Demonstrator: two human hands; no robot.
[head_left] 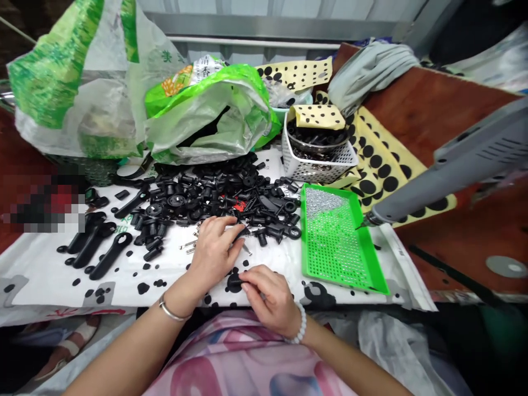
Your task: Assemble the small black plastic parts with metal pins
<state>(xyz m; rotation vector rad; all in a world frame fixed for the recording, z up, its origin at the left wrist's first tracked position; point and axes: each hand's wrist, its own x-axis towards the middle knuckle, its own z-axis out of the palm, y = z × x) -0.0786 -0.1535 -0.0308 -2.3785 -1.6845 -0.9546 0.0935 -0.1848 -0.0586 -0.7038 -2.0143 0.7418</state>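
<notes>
My right hand [268, 294] pinches a small round black plastic part [234, 282] at the near edge of the white printed sheet [49, 275]. My left hand [214, 247] rests palm down on the sheet just above it. Its fingers are stretched toward the pile of black plastic parts [214, 192] and touch a thin dark piece at the pile's near edge. A few small metal pins [187, 246] lie just left of this hand. A silver bangle circles my left wrist, a white bead bracelet my right.
A green tray [330, 242] holding tiny silvery screws lies right of my hands, with a grey electric screwdriver [445, 170] tip over it. A white basket [315, 157] of parts stands behind. Green plastic bags [206, 110] sit at the back; black handles [103, 247] lie left.
</notes>
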